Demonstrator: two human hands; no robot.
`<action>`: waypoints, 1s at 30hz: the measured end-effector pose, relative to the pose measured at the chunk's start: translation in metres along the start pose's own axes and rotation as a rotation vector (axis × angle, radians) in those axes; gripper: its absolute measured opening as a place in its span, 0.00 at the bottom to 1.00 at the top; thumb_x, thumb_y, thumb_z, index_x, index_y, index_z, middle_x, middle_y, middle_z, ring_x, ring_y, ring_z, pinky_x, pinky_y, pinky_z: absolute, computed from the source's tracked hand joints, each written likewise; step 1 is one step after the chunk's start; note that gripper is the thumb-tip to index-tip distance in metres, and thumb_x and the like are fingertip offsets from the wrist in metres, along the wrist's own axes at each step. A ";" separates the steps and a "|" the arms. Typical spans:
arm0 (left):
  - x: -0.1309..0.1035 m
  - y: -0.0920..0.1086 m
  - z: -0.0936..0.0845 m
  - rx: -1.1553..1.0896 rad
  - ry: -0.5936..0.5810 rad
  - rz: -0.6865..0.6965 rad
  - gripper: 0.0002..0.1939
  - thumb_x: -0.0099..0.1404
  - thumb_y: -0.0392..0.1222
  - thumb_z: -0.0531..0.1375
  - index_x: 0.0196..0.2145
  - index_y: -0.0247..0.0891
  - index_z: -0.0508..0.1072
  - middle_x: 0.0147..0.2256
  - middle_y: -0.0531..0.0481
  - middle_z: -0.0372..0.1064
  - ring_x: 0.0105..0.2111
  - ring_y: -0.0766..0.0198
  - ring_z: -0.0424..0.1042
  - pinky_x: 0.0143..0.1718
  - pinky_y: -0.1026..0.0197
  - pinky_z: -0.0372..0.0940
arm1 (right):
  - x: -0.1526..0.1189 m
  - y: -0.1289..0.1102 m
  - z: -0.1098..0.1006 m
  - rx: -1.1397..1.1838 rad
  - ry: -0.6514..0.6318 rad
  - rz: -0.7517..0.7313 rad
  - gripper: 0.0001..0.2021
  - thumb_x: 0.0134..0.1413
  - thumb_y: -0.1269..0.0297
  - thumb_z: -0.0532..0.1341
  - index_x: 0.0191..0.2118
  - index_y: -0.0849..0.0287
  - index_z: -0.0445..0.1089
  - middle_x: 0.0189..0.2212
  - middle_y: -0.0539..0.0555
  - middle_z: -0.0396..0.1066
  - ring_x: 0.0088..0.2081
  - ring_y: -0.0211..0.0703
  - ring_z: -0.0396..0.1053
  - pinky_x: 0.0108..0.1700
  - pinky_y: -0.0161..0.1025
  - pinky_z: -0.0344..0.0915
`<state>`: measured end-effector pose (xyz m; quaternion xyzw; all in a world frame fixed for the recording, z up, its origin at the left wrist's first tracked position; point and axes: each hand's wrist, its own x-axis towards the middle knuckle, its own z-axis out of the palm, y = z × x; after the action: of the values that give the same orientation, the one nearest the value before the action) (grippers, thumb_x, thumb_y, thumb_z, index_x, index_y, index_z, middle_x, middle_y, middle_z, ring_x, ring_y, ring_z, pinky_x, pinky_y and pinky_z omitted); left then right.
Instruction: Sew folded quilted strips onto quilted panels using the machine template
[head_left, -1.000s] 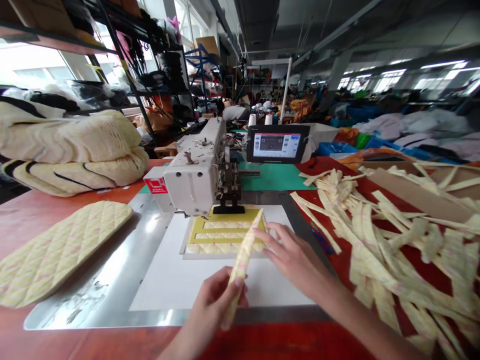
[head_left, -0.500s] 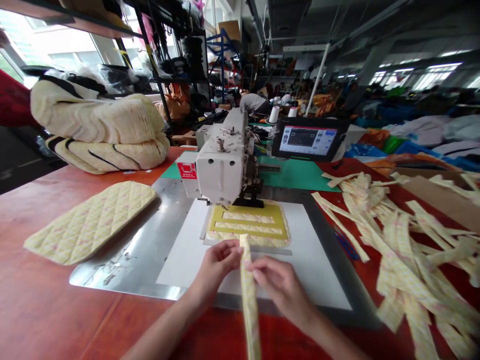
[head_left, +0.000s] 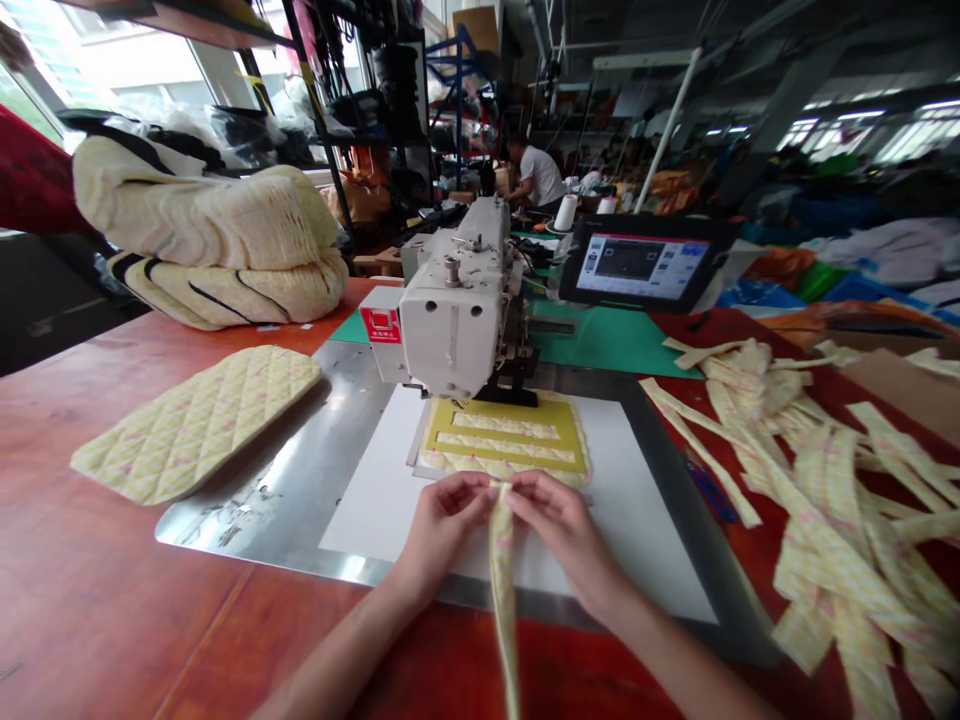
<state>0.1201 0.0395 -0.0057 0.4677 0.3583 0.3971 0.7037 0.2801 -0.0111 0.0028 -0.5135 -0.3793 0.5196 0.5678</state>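
A narrow yellow patterned fabric strip (head_left: 502,560) hangs toward me from between my hands. My left hand (head_left: 454,515) pinches its top end from the left, and my right hand (head_left: 551,515) pinches the same end from the right. Just beyond my fingertips lies a quilted piece under a yellow-green slotted template (head_left: 510,430), on a white sheet (head_left: 375,500). The sewing machine head (head_left: 454,330) stands over the template's far edge.
Stacked quilted pieces (head_left: 172,425) lie left, with taller bundles (head_left: 217,230) behind. Loose strips (head_left: 832,500) and blue scissors (head_left: 709,490) are at right. A screen (head_left: 645,265) stands behind the plate. A person (head_left: 540,178) bends in the background.
Both hands now meet at the strip's top end; my right hand has moved up along it. The view has shifted slightly, and the person in the background shows more clearly.
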 end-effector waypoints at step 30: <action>-0.007 0.004 0.001 0.076 -0.004 0.142 0.13 0.60 0.47 0.72 0.34 0.35 0.79 0.33 0.50 0.77 0.34 0.65 0.75 0.40 0.66 0.70 | -0.004 0.002 0.000 -0.153 0.003 -0.227 0.12 0.60 0.52 0.67 0.35 0.56 0.75 0.32 0.52 0.75 0.35 0.42 0.74 0.38 0.37 0.72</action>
<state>0.1172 0.0334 -0.0008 0.5191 0.3376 0.4313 0.6562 0.2791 -0.0153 0.0015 -0.5101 -0.4726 0.4209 0.5825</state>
